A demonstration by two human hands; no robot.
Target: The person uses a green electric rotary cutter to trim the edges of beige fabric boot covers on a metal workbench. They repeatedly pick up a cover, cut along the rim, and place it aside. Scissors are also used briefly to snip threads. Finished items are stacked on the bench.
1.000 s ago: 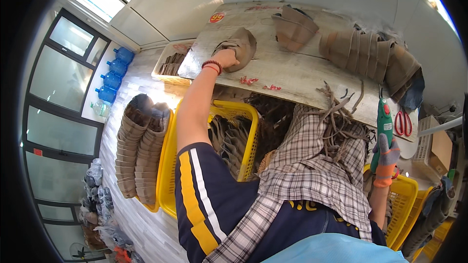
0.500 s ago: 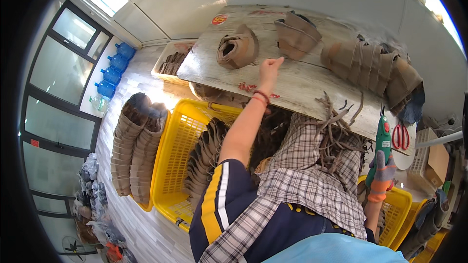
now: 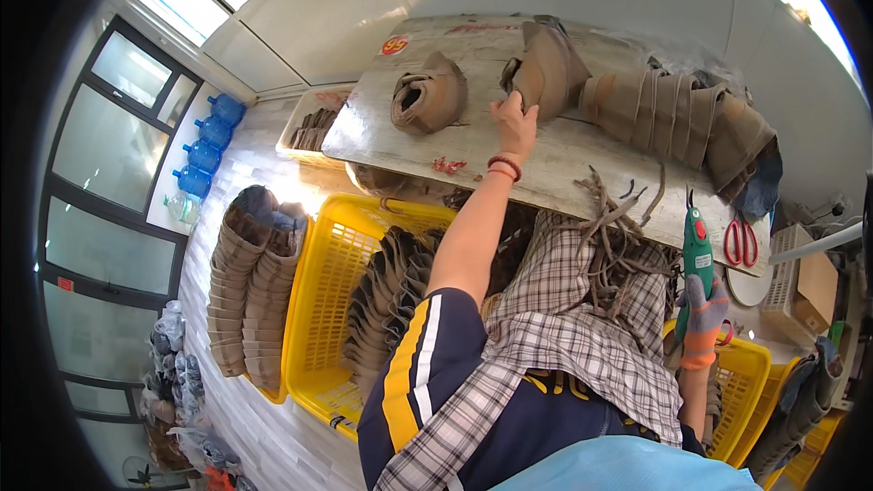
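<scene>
My left hand (image 3: pixel 516 125) is closed on the near lower edge of a brown, curved fabric piece (image 3: pixel 551 68) on the table, which now stands tilted with a pointed top. A rolled brown fabric piece (image 3: pixel 435 97) sits to its left, and a long row of nested brown pieces (image 3: pixel 659 114) lies to its right. In a grey and orange glove, my right hand (image 3: pixel 706 309) is wrapped round green powered scissors (image 3: pixel 697 241), whose tip points up beside the table's front edge. Dark trimmed strips (image 3: pixel 609 245) lie in a heap on the checked apron (image 3: pixel 546 259) over my lap.
The pale wooden table (image 3: pixel 391 132) spans the far side, with red-handled scissors (image 3: pixel 741 244) at its right corner. A yellow basket (image 3: pixel 314 291) of stacked brown pieces stands at my left, another yellow basket (image 3: pixel 741 391) at my right. Blue water bottles (image 3: pixel 214 132) line the wall.
My left hand has gone forward from the bare tabletop and taken hold of the brown fabric piece, which has turned and tilted. The right hand still holds the powered scissors, slightly shifted left in view.
</scene>
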